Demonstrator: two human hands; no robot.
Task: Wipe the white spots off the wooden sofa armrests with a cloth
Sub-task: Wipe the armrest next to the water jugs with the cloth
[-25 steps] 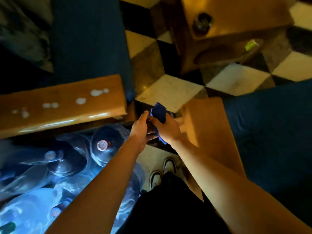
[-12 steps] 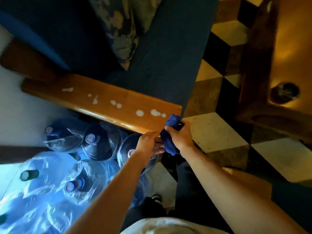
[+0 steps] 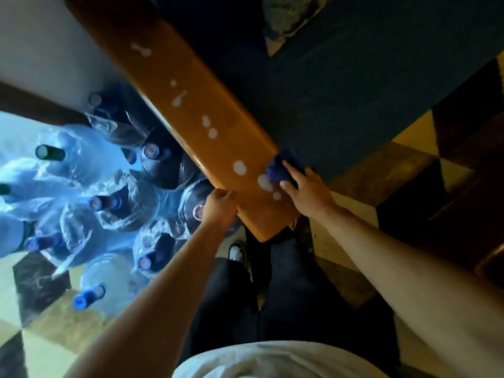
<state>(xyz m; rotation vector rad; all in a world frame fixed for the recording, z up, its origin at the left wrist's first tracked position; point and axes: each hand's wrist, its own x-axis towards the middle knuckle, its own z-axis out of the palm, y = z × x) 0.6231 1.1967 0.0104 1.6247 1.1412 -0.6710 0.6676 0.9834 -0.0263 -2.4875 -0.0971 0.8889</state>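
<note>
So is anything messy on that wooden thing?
Yes. White spots dot the armrest all along its top, odd on polished wood. The right hand presses a cloth at the nearest ones.

Cluster of large blue water bottles (image 3: 114,208) on the checkered floor (image 3: 409,137) at its left edge, patterned cushion (image 3: 291,15) on the dark blue sofa seat (image 3: 354,91), white shoe (image 3: 236,251) on the floor

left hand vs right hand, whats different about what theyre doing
The right hand presses a blue cloth onto the armrest top, fingers spread; the left hand is curled, empty, at the armrest's near edge. Both sit at the armrest's near end.
</note>
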